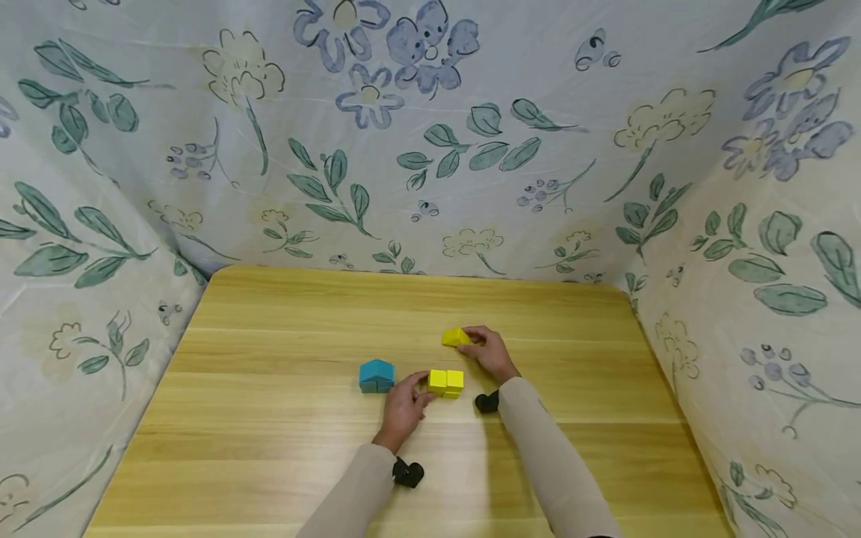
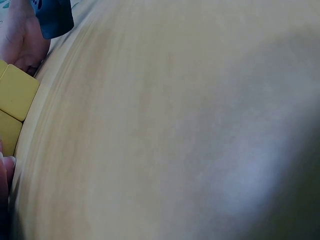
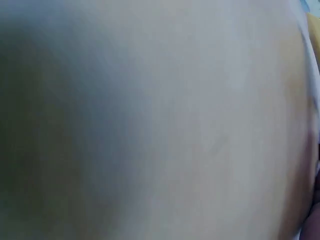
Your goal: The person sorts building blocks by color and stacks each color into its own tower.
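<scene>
Yellow blocks (image 1: 446, 381) stand stacked near the middle of the table, two cubes side by side on top. My left hand (image 1: 402, 407) holds the stack from its left side, thumb low at the front and index finger toward the back. In the left wrist view the yellow cubes (image 2: 19, 92) show at the left edge, fingertips below them. Behind the stack, my right hand (image 1: 489, 353) pinches the right end of a yellow roof-shaped block (image 1: 455, 337). Only a yellow edge (image 3: 315, 37) shows in the right wrist view.
Left of my left hand sits a small blue house of blocks (image 1: 377, 375) with a peaked top. Black wrist cameras hang beside the left sleeve (image 1: 408, 473) and the right sleeve (image 1: 487, 403). Flower-patterned cloth (image 1: 430, 202) surrounds the wooden table (image 1: 269, 448) at the back and sides.
</scene>
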